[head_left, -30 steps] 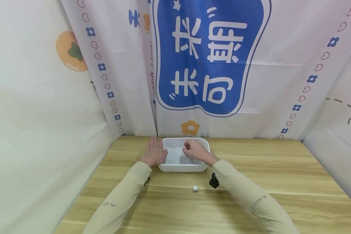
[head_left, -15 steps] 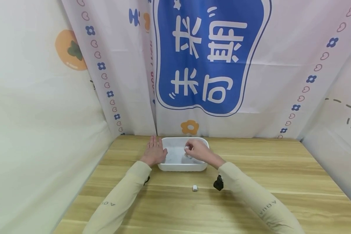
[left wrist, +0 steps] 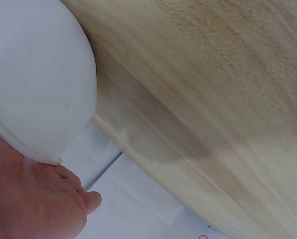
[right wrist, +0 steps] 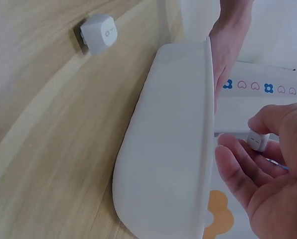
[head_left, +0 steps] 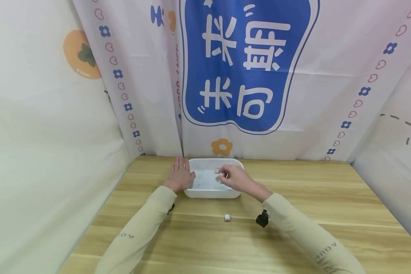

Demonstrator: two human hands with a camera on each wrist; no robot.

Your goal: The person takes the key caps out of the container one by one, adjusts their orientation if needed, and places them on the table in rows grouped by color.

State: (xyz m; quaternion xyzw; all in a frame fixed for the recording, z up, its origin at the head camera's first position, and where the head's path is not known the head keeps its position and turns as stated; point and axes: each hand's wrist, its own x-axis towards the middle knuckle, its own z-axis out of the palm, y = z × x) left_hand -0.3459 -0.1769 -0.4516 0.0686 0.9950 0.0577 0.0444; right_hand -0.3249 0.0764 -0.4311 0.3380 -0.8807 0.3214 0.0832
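A white plastic tray stands at the back of the wooden table. My left hand lies with straight fingers on its left rim; in the left wrist view that hand is against the rim. Over the tray's right half, my right hand pinches a white keycap with small dark marks between thumb and fingers. Small whitish pieces, one a keycap, show in the tray by the fingertips; the hand partly hides them. Another white keycap sits on the table in front of the tray.
The wooden table reaches out on both sides and in front of the tray. Right behind the tray hangs a printed cloth with a blue sign. Pale cloth walls close in the sides.
My right hand has shifted slightly right inside the tray, so a keycap near its fingertips now shows. The left hand keeps its place on the rim. The head view has tilted slightly down.
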